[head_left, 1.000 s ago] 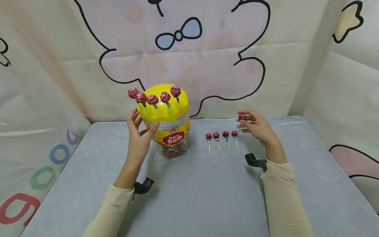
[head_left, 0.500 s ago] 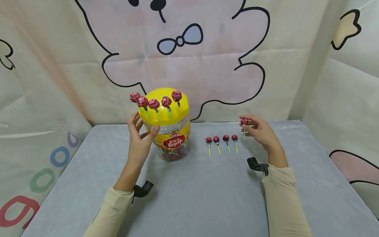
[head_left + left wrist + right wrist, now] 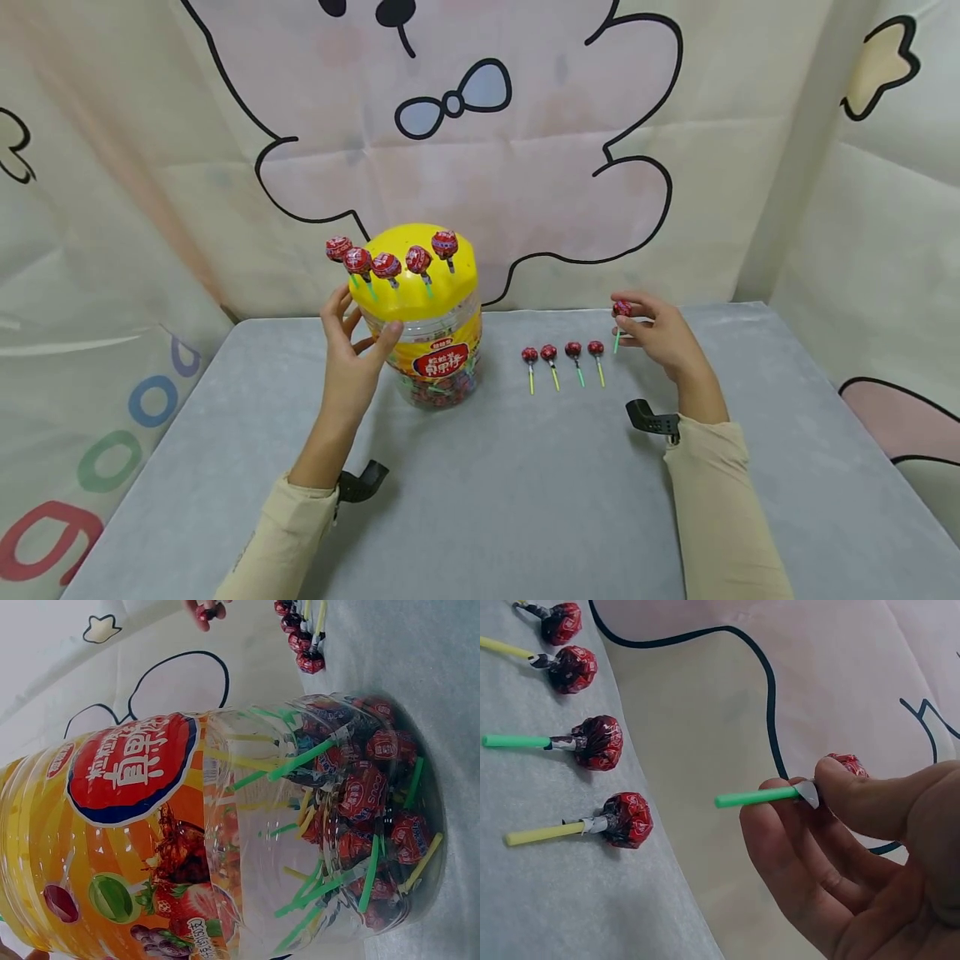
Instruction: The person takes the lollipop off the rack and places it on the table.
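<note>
One jar (image 3: pixel 442 362), ten lollipops (image 3: pixel 573 348) outside it

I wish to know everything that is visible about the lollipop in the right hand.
The lollipop has a rounded top in a shiny red wrapper, pale at the neck, and a plastic-looking green stick. The right hand pinches the top between thumb and fingers, hiding much of it. In the head view the stick points down, its end free, to the right of four lollipops on the table.

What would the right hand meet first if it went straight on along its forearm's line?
Probably the printed backdrop behind the table; the four loose lollipops lie left of that line. Depth ahead of the right hand is hard to judge.
</note>
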`<state>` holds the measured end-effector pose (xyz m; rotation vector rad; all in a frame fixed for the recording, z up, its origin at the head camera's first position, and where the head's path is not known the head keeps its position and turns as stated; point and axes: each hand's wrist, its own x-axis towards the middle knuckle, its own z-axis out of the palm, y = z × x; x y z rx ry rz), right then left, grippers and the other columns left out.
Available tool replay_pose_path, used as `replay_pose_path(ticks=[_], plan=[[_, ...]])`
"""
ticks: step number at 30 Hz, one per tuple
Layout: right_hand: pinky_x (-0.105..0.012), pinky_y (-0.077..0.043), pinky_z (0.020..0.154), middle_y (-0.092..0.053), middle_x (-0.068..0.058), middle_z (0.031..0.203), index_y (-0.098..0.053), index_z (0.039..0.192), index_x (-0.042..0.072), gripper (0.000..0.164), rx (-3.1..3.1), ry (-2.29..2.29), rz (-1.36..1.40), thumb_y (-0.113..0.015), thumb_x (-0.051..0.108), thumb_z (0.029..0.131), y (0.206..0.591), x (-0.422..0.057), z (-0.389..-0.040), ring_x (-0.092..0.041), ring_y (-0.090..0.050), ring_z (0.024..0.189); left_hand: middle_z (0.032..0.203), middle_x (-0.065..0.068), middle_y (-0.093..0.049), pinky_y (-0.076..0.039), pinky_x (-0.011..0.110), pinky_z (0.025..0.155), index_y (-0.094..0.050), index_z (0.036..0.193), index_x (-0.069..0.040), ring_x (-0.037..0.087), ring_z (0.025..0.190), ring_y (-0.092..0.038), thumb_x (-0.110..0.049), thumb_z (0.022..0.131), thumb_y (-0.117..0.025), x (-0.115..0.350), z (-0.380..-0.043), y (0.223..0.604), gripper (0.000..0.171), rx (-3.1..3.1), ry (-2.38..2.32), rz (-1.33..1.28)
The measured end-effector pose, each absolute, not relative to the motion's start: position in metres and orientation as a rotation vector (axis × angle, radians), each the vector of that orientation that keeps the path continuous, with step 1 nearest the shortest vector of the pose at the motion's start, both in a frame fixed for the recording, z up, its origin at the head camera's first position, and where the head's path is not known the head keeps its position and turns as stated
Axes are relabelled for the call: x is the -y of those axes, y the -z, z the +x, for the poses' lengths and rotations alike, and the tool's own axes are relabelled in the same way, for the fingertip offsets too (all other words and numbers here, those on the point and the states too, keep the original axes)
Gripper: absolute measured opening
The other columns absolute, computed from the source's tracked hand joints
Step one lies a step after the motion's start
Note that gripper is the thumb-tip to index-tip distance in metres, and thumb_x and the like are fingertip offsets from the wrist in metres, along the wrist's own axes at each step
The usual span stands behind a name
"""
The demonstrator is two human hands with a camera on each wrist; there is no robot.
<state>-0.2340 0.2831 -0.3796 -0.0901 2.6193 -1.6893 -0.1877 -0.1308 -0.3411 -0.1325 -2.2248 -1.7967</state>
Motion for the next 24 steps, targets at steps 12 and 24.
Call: replay_pose_path(ticks=[12, 24], plan=[[-0.020, -0.058, 0.078, -0.057, -0.033, 0.129, -0.045, 0.144, 0.001, 0.044, -2.622, 1.722, -0.134, -0.054, 0.009, 0.102, 0.378, -0.275, -0.237, 0.000, -0.066, 0.089, 0.160, -0.001, -0.017, -0.035, 0.046, 0.107, -0.017, 0.152, -0.031, 0.021, 0.146, -0.027, -0.032, 0.094, -0.069, 0.133, -0.188, 0.343, 0.078, 2.209, 1.778, -0.131], [-0.030, -0.060, 0.082, -0.050, -0.028, 0.132, -0.044, 0.144, -0.002, 0.045, -2.635, 1.598, -0.022, -0.055, 0.010, 0.102, 0.384, -0.274, -0.240, -0.010, -0.066, 0.090, 0.160, -0.003, -0.016, -0.034, 0.044, 0.107, -0.016, 0.152, -0.033, 0.020, 0.145, -0.027, -0.034, 0.093, -0.068, 0.130, -0.189, 0.344, 0.079, 2.218, 1.795, -0.122]])
